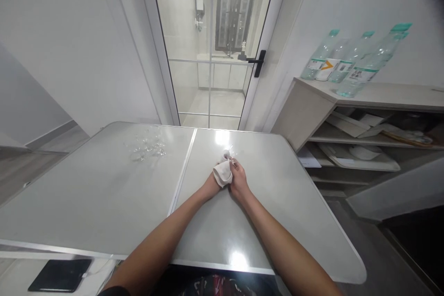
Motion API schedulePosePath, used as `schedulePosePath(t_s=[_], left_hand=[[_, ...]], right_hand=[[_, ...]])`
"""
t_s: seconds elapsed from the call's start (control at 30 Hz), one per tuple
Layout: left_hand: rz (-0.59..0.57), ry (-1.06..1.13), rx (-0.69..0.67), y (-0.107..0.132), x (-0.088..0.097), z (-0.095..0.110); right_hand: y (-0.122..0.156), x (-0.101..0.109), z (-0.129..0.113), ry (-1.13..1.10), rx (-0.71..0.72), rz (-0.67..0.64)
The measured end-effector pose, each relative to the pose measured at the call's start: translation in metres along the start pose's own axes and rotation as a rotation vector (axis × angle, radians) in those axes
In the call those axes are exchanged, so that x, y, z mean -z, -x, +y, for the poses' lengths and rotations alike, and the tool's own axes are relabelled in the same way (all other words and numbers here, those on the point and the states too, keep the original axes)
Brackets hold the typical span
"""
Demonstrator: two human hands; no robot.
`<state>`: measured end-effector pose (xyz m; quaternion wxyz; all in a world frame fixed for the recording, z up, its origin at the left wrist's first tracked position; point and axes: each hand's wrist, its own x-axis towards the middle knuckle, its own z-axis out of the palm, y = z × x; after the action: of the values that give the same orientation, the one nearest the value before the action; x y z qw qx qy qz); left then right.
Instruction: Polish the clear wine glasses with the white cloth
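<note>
Over the right half of the table, my two hands are close together around a pale cloth (222, 174). The cloth drapes over the fingers of my left hand (211, 187), which is closed beneath it. Beside it my right hand (238, 177) is closed too, its fingertips pinching at the cloth's right edge. A small whitish round end (226, 153) shows just beyond the cloth; I cannot make out what it belongs to. On the left half of the table lies a loose cluster of small clear, shiny pieces (147, 145).
The grey table (104, 203) has a pale seam across it. Behind stands a glass door (222, 74) with a black handle (259, 63). Several clear bottles (360, 71) stand on a shelf unit (308, 106) at right. A black tablet-like device (59, 275) lies below the table's front left edge.
</note>
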<state>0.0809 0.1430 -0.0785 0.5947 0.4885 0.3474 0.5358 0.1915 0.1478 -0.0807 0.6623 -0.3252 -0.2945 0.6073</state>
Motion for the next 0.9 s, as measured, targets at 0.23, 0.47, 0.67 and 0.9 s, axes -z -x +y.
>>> schedulePosePath(t_s=[0.23, 0.47, 0.67, 0.9], left_hand=[[0.22, -0.284, -0.201, 0.003, 0.023, 0.019], [0.091, 0.175, -0.084, 0.002, 0.021, 0.032], [0.048, 0.381, 0.081, 0.001, 0.022, 0.034], [0.215, 0.161, -0.112, -0.004, 0.022, 0.023]], right_hand=[[-0.009, 0.01, -0.009, 0.183, 0.083, 0.065], [0.014, -0.002, -0.014, 0.617, 0.068, -0.355], [0.025, -0.017, -0.012, 0.239, -0.314, -0.472], [0.025, -0.015, -0.011, 0.84, 0.181, -0.187]])
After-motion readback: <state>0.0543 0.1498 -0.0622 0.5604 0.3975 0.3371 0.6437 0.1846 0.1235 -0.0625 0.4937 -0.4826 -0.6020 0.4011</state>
